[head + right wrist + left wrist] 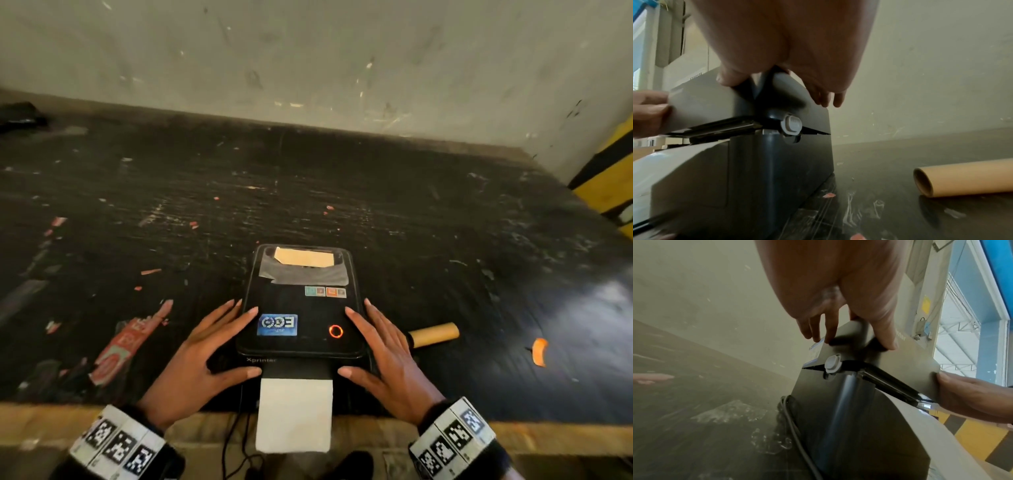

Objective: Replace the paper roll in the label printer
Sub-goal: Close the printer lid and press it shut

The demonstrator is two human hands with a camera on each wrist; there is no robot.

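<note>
On the near edge of the dark workbench (445, 212), label printer (301, 318) squared to the body, lid down but, from the wrist views, a thin seam open along each side, so apparently not latched yet. Left hand (205, 346) and right hand (383, 346) spread flat on opposite lid edges, fingers straight and grasping nothing, thumbs on the front lip, probably placed for even downward pressure. White paper strip (294, 414) fed out of the front slot and draped over the bench edge. Empty cardboard core (433, 335) laid aside just right of the printer, likely the spent roll.
</note>
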